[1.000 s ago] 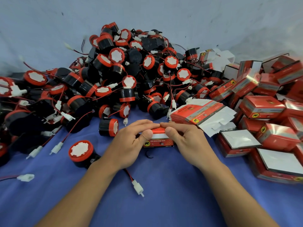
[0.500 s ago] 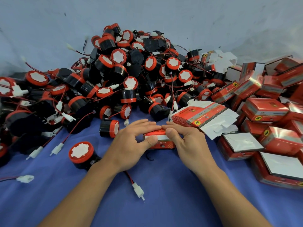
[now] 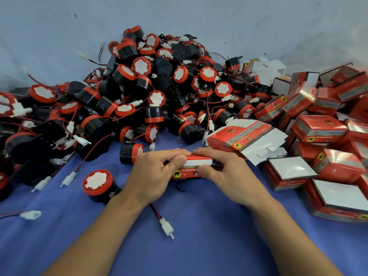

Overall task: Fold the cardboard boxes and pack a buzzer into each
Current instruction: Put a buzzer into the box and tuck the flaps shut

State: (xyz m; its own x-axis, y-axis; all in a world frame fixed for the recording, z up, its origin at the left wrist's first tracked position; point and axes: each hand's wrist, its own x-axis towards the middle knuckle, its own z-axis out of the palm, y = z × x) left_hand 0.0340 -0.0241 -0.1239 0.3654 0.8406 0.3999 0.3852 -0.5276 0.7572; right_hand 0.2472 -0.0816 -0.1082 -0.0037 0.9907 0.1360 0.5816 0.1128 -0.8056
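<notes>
A small red cardboard box [image 3: 190, 172] with a yellow elephant mark sits on the blue cloth at the centre. My left hand [image 3: 157, 174] grips its left end, thumb on the white flap edge. My right hand [image 3: 225, 172] grips its right end, fingers over the top and thumb on the front. A black lead shows under the box. A stack of flat red box blanks [image 3: 245, 138] lies just behind my right hand. A big heap of black-and-red buzzers [image 3: 151, 86] with red wires fills the back. One loose buzzer [image 3: 97, 184] lies by my left wrist.
Folded red boxes [image 3: 318, 128] pile up at the right, some with silver faces up [image 3: 292, 168]. White connectors [image 3: 167, 228] on leads lie on the cloth [image 3: 189, 246] near my left arm and at the far left [image 3: 30, 214]. A pale wall stands behind.
The white flap edge on top of the box now shows more between my thumbs. Both hands stay on the box, almost in the same place.
</notes>
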